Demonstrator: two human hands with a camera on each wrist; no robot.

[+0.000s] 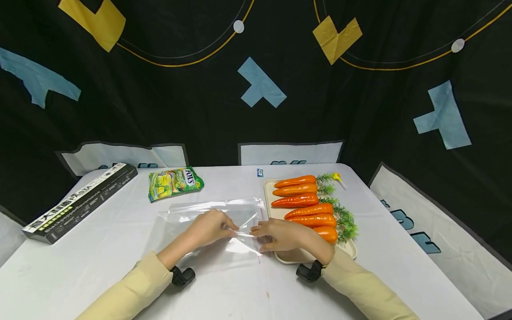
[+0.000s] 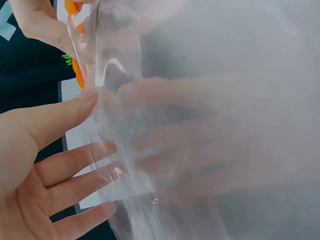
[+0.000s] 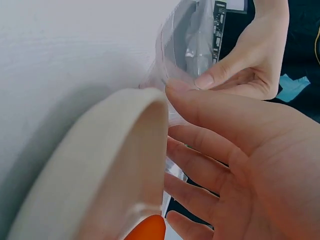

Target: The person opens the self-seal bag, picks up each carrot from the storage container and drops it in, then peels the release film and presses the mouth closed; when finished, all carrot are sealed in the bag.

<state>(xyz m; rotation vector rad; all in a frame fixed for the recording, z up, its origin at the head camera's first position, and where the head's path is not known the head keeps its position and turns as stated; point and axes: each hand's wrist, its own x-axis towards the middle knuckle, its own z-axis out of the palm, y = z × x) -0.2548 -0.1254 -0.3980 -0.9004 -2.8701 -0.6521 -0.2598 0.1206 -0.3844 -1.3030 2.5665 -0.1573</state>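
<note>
Clear bag (image 1: pixel 212 226) flat, long axis left-right, mouth seemingly rightward, pinched by left hand (image 1: pixel 210 227) and right hand (image 1: pixel 280 234).

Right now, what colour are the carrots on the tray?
Bright orange carrots with green tops, seen best in the head view.

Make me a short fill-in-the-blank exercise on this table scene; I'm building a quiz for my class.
1. Both hands pinch the edge of a clear plastic ____.
2. The cream tray holds six orange ____.
3. The long black box lies at the table's ____ edge.
4. The snack packet is mostly ____ in colour.

Missing words: bag; carrots; left; green.
</note>
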